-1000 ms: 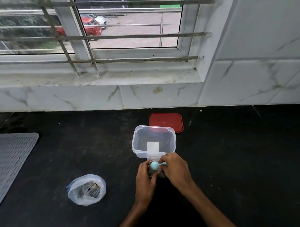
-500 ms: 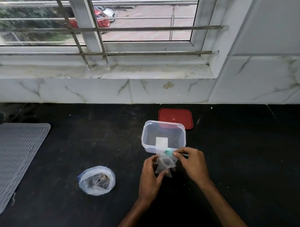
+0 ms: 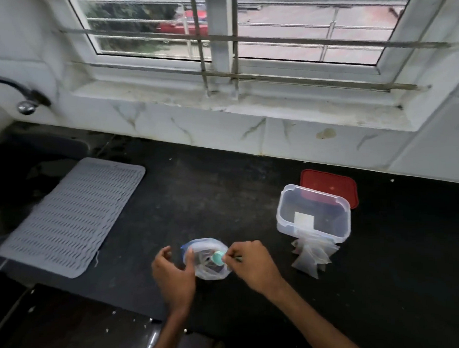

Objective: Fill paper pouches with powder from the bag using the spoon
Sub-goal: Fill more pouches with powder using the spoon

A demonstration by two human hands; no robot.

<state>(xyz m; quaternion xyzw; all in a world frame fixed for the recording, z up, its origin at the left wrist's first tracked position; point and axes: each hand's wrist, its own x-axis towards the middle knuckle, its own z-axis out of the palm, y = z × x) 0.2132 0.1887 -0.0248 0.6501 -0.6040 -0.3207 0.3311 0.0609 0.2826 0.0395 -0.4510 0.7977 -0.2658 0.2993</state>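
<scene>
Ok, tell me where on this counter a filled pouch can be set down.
Bare counter lies between the grey mat and the clear container, behind the bag; more lies right of the container and pouches. Crowded: at the bag, between left hand and right hand, and before the container.

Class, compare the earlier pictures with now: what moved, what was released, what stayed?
Both hands moved left, from the paper pouches to the clear plastic bag. The left hand released its pouch and sits open beside the bag; the right hand keeps pinching the light blue spoon, now over the bag's mouth. Clear plastic tub, red lid and grey mat stayed.
</scene>
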